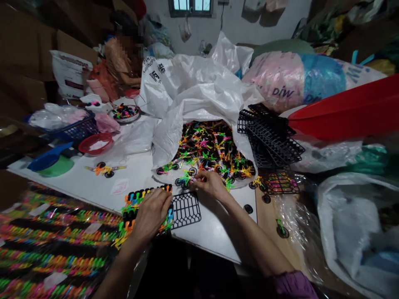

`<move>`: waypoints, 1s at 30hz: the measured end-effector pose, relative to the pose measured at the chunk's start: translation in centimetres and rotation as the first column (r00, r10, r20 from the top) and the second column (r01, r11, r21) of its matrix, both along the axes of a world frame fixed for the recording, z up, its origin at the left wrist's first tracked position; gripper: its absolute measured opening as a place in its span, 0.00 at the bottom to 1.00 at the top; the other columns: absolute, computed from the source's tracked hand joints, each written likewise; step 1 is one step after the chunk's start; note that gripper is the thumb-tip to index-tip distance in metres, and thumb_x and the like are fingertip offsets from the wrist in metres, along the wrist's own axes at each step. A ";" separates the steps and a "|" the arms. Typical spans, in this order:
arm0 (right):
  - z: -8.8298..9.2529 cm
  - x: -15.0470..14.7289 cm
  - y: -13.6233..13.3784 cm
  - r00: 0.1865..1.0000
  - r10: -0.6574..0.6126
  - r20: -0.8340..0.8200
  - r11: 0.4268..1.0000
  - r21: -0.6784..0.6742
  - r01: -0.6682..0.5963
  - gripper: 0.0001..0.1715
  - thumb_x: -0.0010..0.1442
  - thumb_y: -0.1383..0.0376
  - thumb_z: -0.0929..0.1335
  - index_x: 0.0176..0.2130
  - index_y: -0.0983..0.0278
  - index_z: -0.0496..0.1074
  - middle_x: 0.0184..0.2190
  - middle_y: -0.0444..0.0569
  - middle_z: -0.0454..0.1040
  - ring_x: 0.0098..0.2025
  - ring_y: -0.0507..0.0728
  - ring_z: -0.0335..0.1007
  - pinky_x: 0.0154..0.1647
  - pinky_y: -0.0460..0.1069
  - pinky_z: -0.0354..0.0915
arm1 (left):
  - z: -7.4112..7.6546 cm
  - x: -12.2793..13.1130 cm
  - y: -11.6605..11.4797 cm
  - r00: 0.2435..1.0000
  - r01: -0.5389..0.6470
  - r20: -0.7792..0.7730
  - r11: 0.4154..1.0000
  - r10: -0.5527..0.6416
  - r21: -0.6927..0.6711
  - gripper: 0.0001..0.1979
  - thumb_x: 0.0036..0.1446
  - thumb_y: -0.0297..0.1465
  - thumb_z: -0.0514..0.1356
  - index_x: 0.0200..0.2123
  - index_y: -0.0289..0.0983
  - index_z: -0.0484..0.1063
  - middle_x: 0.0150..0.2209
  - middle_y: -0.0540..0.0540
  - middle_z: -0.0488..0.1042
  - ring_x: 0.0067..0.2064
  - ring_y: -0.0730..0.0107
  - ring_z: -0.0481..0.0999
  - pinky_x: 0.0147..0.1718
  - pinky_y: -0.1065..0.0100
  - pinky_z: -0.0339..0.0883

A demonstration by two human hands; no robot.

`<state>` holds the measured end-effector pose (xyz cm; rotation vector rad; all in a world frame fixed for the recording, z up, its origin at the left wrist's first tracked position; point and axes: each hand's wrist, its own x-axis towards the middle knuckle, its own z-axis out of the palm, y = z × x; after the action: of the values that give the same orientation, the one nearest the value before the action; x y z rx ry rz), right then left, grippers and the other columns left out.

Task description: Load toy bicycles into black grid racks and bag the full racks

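Observation:
My left hand [151, 214] rests palm down, fingers curled, on a black plastic grid rack [186, 209] that holds a row of small colourful toy bicycles [132, 203]. My right hand [209, 183] reaches to the edge of a big heap of toy bicycles [212, 149] spilling from a white plastic sack [190, 91]. Its fingers pinch a green-and-blue toy bicycle [186, 179] at the pile's front. Both hands lie on a white table [215, 232].
A stack of empty black racks [271, 137] lies right of the pile, one filled rack [282, 183] beside it. Filled racks in wrap [52, 241] sit at the lower left. A loose orange bicycle [104, 169], red bowl [95, 144], blue basket [76, 129] and a seated person [123, 58] are at the back left.

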<state>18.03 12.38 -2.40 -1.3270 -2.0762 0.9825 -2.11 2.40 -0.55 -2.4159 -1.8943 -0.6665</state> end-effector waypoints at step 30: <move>2.8 0.3 -7.8 0.922 -0.128 -0.364 0.991 -0.069 0.111 0.13 0.53 0.57 0.67 0.30 0.65 0.68 0.26 0.43 0.68 0.27 0.50 0.62 0.28 0.44 0.57 | 5.8 -0.3 -0.7 0.939 -0.154 0.303 0.987 0.162 -0.049 0.14 0.54 0.39 0.57 0.39 0.37 0.71 0.37 0.47 0.73 0.39 0.67 0.72 0.40 0.65 0.65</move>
<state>18.29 4.61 0.42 -1.1704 -1.6798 1.1346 -2.42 1.66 5.29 -2.2487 -2.1883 -1.0651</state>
